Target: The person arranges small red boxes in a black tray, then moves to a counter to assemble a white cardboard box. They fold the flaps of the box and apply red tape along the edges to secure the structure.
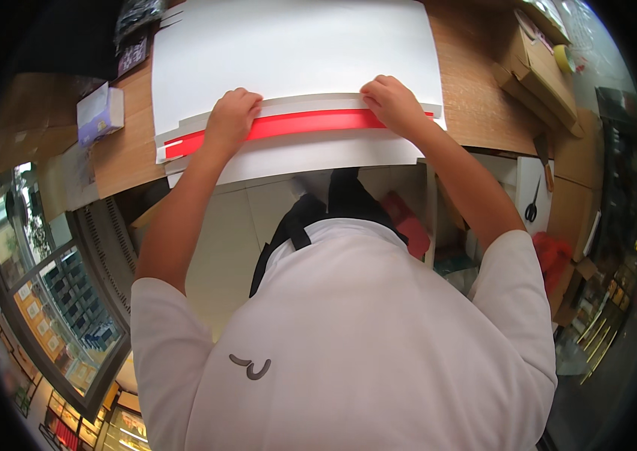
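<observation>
- Red and pale grey bands lie at the hands: the left hand (234, 120) has its fingers bent inward at the far edge of the grey strip (311, 103). I cannot tell whether it pinches the strip or only presses on it.
- The right hand (390, 104), well apart from the left, is curled at the same edge; its grip cannot be told either.
- The red strip (311, 125) lies just on the near side of the grey one, running crosswise under both wrists.
- Both strips lie on a big white sheet (296, 49), near the front of the wooden worktop (476, 83).
- A white and purple tissue box (102, 116) stands left of the sheet; a dark plastic packet (138, 16) lies beyond it.
- Cardboard boxes (538, 71) are at the right, with a roll of yellowish tape (564, 59) beside them.
- Black-handled scissors (532, 210) show against a white panel below the worktop's right side.
- A white shirt (363, 323) fills the lower middle.
</observation>
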A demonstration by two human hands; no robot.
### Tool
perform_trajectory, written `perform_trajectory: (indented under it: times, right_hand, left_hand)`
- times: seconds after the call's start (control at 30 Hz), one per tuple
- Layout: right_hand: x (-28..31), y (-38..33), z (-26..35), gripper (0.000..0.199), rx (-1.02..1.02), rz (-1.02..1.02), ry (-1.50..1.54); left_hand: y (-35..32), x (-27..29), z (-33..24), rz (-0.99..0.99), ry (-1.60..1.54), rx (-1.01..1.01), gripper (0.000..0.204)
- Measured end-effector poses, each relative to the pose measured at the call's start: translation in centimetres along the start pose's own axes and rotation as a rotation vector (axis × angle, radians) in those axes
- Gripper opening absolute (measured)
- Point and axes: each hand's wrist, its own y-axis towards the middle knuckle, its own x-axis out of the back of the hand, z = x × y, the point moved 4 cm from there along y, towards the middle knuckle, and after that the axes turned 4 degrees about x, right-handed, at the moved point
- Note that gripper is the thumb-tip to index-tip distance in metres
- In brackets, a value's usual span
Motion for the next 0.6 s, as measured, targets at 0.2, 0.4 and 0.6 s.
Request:
perform_trajectory:
  times: [0.2, 0.4, 0.6]
  right_hand:
    - [1.2, -0.3, 1.5, 0.011, -0.045, -0.047, 0.005]
    - [2.4, -2.1, 3.6, 0.011, 0.106, 0.005, 0.012]
    - [2.0, -7.4, 6.1, 0.023, 0.209, -0.053, -0.013]
  left_hand:
    - [-0.8, 1.4, -2.0, -0.087, 0.125, -0.036, 0.011]
    - [-2.0, 2.7, -4.0, -0.006, 0.046, 0.001, 0.009]
    - [-7.9, 2.1, -5.6, -0.083, 0.137, -0.049, 0.028]
